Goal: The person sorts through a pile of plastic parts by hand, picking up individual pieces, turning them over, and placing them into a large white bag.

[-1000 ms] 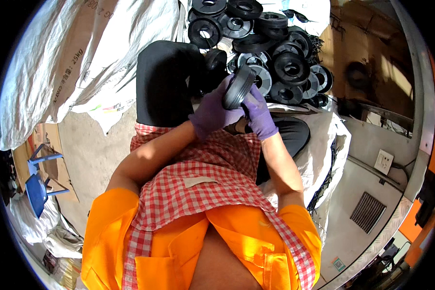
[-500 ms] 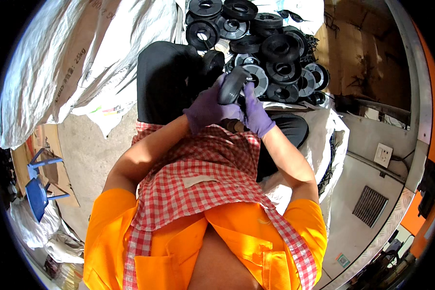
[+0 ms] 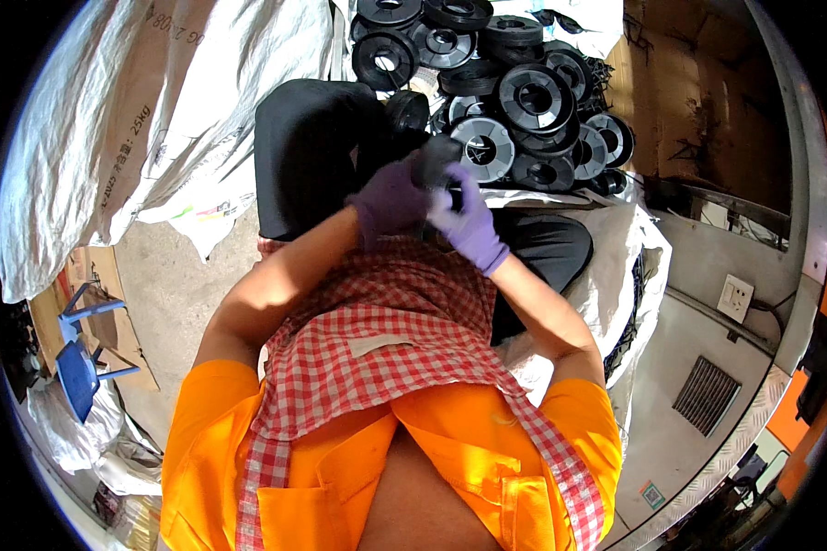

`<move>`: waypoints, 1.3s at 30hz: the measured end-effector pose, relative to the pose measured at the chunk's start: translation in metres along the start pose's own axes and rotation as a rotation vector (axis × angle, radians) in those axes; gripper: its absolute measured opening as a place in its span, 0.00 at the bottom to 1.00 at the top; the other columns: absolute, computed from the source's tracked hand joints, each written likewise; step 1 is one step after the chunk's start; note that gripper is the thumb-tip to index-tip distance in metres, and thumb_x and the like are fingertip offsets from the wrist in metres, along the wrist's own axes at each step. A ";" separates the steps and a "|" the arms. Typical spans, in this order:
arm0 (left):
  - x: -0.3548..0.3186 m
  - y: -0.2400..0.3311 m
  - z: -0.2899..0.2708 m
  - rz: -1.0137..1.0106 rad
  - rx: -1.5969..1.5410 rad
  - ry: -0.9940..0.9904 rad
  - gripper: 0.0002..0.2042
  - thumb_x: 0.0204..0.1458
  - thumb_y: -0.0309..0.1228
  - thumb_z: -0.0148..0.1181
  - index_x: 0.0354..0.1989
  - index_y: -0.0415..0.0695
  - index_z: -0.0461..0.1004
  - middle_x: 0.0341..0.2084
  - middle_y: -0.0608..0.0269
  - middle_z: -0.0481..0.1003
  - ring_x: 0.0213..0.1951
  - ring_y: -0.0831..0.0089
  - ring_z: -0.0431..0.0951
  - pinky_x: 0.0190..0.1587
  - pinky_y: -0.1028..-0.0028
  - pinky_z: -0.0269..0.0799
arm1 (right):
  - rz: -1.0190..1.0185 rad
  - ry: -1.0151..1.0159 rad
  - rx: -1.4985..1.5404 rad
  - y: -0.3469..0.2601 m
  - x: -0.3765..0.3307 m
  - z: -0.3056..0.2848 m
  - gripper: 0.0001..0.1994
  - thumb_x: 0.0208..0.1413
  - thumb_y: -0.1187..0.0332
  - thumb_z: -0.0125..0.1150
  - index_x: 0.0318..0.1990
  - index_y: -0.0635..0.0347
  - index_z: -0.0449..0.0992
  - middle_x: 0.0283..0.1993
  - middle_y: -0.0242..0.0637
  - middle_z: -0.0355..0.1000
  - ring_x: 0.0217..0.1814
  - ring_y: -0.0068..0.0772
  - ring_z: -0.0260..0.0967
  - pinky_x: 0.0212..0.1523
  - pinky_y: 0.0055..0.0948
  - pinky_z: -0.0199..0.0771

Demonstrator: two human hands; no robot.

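Observation:
My left hand point(image 3: 388, 200), in a purple glove, is closed round a black round plastic part point(image 3: 439, 158) held on edge above my lap. Motion blurs this part, and its face cannot be made out. My right hand point(image 3: 470, 222), gloved the same, is at the part's right side. Its fingers are bent and partly smeared; whatever they pinch is hidden. Just beyond my hands lies a heap of black wheel-like plastic discs point(image 3: 535, 99) with central holes. One disc with a grey face point(image 3: 483, 150) sits at the near edge of the heap.
Large white woven sacks point(image 3: 170, 110) hang at the left, and another white sack point(image 3: 606, 248) lies by my right knee. A blue folding stool point(image 3: 78, 376) stands on the floor at the left. At the right is a grey metal panel with a socket point(image 3: 735, 298) and a vent point(image 3: 706, 395).
My right hand has shifted left and lower along the part, its fingers now bent. The held part has turned and moved slightly left. The view has shifted a little.

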State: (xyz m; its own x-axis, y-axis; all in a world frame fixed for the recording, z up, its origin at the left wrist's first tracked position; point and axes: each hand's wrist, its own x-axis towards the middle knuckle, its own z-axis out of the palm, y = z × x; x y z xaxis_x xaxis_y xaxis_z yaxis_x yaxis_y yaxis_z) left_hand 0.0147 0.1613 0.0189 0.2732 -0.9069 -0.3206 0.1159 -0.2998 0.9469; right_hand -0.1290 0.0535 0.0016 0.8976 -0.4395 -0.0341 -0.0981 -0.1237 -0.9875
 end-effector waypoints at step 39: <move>0.145 -0.075 -0.030 -0.010 0.594 0.419 0.30 0.46 0.34 0.61 0.60 0.48 0.60 0.55 0.50 0.66 0.56 0.51 0.67 0.57 0.60 0.64 | 0.435 -0.343 -1.518 0.135 0.129 -0.095 0.24 0.57 0.68 0.44 0.63 0.49 0.57 0.56 0.45 0.65 0.57 0.47 0.66 0.51 0.41 0.70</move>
State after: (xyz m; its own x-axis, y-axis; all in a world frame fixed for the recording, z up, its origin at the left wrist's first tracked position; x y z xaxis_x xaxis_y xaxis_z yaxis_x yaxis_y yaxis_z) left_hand 0.0746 0.0609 -0.0994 0.6318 -0.7493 -0.1985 -0.3852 -0.5257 0.7584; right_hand -0.0678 -0.1046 -0.1216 0.7183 -0.4912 -0.4927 -0.4836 -0.8616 0.1541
